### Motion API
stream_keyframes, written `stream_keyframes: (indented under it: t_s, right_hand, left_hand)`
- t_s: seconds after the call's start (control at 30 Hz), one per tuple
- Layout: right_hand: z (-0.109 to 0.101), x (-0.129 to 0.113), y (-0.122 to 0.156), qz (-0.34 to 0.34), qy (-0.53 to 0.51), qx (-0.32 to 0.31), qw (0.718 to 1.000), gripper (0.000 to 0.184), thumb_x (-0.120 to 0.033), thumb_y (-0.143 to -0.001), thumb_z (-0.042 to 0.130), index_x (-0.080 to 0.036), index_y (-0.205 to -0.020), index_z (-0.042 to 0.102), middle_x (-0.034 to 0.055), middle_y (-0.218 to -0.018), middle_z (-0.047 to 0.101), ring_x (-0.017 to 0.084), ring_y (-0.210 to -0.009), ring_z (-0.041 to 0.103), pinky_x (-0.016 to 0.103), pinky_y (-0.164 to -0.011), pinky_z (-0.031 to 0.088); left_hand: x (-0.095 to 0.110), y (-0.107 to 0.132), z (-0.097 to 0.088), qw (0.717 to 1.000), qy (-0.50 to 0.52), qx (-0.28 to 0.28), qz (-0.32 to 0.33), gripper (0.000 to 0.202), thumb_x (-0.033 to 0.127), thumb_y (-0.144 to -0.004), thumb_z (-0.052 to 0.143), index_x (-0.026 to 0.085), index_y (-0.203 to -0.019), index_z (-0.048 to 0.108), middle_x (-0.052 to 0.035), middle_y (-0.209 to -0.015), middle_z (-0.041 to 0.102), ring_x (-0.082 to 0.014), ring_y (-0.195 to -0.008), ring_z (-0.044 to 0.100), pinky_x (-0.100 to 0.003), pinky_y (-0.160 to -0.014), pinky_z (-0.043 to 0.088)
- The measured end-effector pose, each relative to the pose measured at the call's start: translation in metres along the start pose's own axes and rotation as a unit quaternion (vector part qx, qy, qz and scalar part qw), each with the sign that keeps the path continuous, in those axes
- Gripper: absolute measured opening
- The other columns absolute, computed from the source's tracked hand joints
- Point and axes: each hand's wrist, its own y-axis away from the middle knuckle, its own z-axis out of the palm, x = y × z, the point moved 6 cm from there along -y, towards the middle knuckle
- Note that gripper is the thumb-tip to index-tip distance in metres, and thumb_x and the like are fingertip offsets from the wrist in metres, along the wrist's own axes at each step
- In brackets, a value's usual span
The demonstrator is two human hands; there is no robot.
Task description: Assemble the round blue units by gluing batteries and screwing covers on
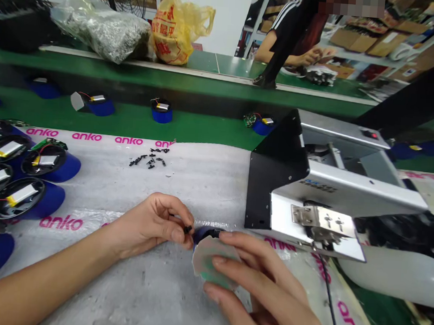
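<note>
Between the thumb and fingers of my left hand (163, 226) is a small black plastic piece (187, 229). Close beside it, my right hand (271, 287) holds a pale, roughly round disc (214, 262) with a greenish tint, its fingers spread over the face. Behind the disc a blue round housing (200, 234) with a dark inside shows only in part; the disc and my fingers cover the rest. Farther up the mat lies a scatter of small black pieces (151, 160), similar to the one in my left hand.
Several blue housings with batteries (57, 162) crowd the left side. A metal machine (335, 192) stands at the right, its cable running down the mat. Behind, more blue housings (163, 112) sit on a green strip. A person (286, 43) works across the bench.
</note>
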Motion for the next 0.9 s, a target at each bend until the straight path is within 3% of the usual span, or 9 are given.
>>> stream_keyframes:
  t_s: [0.3, 0.5, 0.9]
  right_hand:
    - [0.005, 0.001, 0.004, -0.006, 0.05, -0.029, 0.998, 0.027, -0.012, -0.087, 0.072, -0.019, -0.112, 0.066, 0.0076, -0.127, 0.059, 0.014, -0.104, 0.069, 0.016, -0.089, 0.059]
    - [0.006, 0.0, 0.006, -0.036, 0.092, -0.044, 0.994, 0.025, -0.011, -0.089, 0.069, -0.018, -0.113, 0.065, 0.0071, -0.125, 0.06, 0.014, -0.11, 0.067, 0.016, -0.094, 0.057]
    - [0.007, -0.005, 0.012, -0.062, 0.12, -0.065, 0.989, 0.023, -0.01, -0.09, 0.068, -0.016, -0.112, 0.067, 0.0055, -0.125, 0.06, 0.01, -0.112, 0.064, 0.012, -0.102, 0.051]
  left_hand:
    - [-0.001, 0.002, 0.009, 0.998, -0.059, -0.027, -0.001, 0.025, 0.039, -0.068, 0.091, 0.017, -0.072, 0.082, -0.0009, -0.063, 0.074, -0.0096, -0.053, 0.067, -0.017, -0.054, 0.054]
    - [0.001, 0.002, 0.008, 0.997, -0.082, 0.006, 0.009, 0.026, 0.039, -0.068, 0.091, 0.016, -0.071, 0.081, -0.0002, -0.061, 0.074, -0.009, -0.049, 0.066, -0.017, -0.052, 0.053]
    - [0.002, 0.005, 0.008, 0.992, -0.124, -0.021, -0.001, 0.014, 0.026, -0.075, 0.086, 0.015, -0.07, 0.079, 0.0015, -0.061, 0.071, -0.0071, -0.05, 0.063, -0.016, -0.052, 0.051]
